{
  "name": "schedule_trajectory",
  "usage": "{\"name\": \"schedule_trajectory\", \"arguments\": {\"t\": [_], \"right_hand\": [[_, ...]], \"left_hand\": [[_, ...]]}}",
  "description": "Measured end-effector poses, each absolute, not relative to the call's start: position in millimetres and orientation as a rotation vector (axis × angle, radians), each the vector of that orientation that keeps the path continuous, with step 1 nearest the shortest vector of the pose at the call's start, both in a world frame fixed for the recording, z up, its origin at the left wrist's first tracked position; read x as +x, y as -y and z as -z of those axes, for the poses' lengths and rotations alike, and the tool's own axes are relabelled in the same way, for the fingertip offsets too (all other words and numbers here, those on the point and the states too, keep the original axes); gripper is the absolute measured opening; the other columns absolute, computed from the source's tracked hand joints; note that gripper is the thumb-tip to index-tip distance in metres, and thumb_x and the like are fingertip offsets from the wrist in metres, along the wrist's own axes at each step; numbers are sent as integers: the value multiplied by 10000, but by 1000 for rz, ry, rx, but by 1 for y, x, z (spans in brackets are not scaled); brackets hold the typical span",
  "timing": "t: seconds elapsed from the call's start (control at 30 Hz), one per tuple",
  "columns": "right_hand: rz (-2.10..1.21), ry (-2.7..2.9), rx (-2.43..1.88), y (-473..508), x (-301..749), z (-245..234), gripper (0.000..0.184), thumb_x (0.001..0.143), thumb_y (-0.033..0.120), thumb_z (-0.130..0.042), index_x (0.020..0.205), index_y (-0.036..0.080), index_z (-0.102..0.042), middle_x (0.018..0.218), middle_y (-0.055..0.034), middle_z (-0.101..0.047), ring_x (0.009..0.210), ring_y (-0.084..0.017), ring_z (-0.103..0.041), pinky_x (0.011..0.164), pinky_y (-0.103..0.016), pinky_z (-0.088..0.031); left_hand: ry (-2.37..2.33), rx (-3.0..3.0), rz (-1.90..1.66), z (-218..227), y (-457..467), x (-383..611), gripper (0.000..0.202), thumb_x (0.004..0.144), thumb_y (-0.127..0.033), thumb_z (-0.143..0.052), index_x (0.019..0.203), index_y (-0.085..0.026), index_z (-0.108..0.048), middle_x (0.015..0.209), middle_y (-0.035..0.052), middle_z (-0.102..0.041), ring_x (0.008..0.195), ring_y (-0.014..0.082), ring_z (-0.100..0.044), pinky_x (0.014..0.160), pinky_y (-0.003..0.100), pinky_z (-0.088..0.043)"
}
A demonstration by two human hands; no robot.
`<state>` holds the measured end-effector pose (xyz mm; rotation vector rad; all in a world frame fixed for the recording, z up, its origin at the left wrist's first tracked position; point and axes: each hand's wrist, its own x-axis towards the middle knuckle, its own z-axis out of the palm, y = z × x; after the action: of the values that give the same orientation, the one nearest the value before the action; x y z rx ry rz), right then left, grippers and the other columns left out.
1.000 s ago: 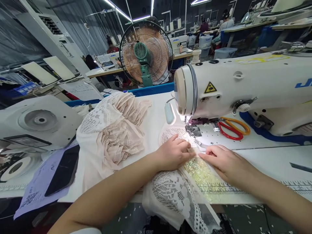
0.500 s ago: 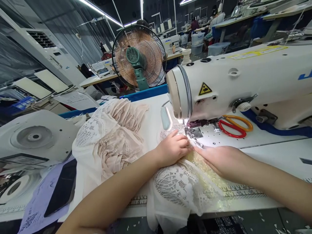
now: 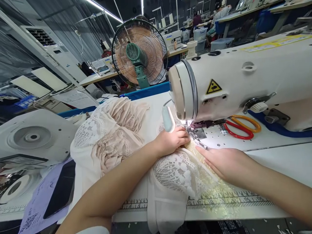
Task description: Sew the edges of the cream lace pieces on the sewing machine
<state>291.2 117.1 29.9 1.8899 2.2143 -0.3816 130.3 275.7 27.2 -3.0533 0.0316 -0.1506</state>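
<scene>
A white sewing machine stands on the white table, its presser foot lit from above. A piece of cream lace fabric lies under the foot and hangs over the table's front edge. My left hand has its fingers curled and pinched on the lace right beside the foot. My right hand lies flat with fingers stretched out, pressing the lace down just in front of the foot.
A heap of beige lace pieces lies left of the machine. Red and orange scissors lie under the machine arm. A fan stands behind the table. A phone rests on a paper at left. Other workers sit far back.
Both hands have moved forward toward the presser foot, pushing the lace along. The view has shifted closer to the machine and slightly down.
</scene>
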Motion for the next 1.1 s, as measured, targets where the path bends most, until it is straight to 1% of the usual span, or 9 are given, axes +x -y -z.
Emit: {"name": "schedule_trajectory", "arguments": {"t": [0.37,0.47,0.6,0.77,0.83,0.9,0.97,1.0,1.1], "right_hand": [[275,-2224,1923,-114,292,-24,624,769,112,-484,1368,227,-351,756,-28,-626,617,-227,-585,433,-289,-146],[269,-2283,1991,-112,293,-18,503,787,148,-468,1279,247,-444,713,-15,-615,567,-213,-562,429,-283,-157],[382,-2437,2138,-110,299,-13,296,850,195,-375,1069,261,-562,717,-12,-626,582,-199,-565,445,-276,-260],[459,-2490,2454,-94,301,-19,335,899,289,-275,956,236,-601,880,-42,-659,747,-215,-607,578,-303,-430],[512,-2402,2742,-81,293,-22,351,922,378,-294,1119,234,-546,896,-37,-645,759,-207,-601,607,-302,-455],[668,-2327,2936,-68,279,-21,475,932,447,-332,1364,250,-324,898,-23,-614,734,-182,-588,604,-280,-474],[871,-2519,2778,-58,263,-17,588,941,439,-348,1448,284,-94,973,-25,-579,773,-161,-578,635,-265,-493],[946,-2656,2601,-55,255,-14,585,942,417,-361,1449,291,-97,999,-31,-565,802,-158,-574,662,-266,-499],[1008,-2847,2248,-59,238,-8,393,933,361,-383,1289,217,-466,852,-43,-565,735,-167,-565,627,-281,-495]], "left_hand": [[130,-2942,252,-17,-292,133,274,929,-259,-414,1058,-196,-647,1144,16,-617,1096,224,-487,962,389,-358],[170,-2961,302,-26,-285,129,280,926,-240,-389,1008,-186,-650,1158,30,-607,1087,241,-494,941,433,-361],[62,-3128,304,-43,-258,126,265,877,-191,-398,991,-129,-628,1021,73,-638,987,205,-536,875,359,-412],[72,-3297,13,-46,-232,130,133,797,-261,-599,802,-128,-614,778,58,-600,779,180,-527,727,303,-427],[277,-3498,140,-44,-231,130,110,808,-174,-554,704,-139,-551,747,36,-569,727,140,-511,670,257,-413],[558,-3724,479,-42,-233,127,148,838,-184,-495,694,-151,-494,694,2,-524,643,102,-480,605,220,-388],[918,-3825,810,-40,-234,125,188,851,-240,-467,682,-163,-443,602,-33,-451,549,83,-423,547,208,-354],[1124,-3814,921,-39,-234,124,196,847,-262,-465,681,-167,-426,566,-46,-415,515,80,-394,525,207,-337],[1515,-3664,1027,-35,-231,123,100,834,-238,-444,760,-170,-437,582,-45,-430,520,88,-408,522,208,-336]]}}
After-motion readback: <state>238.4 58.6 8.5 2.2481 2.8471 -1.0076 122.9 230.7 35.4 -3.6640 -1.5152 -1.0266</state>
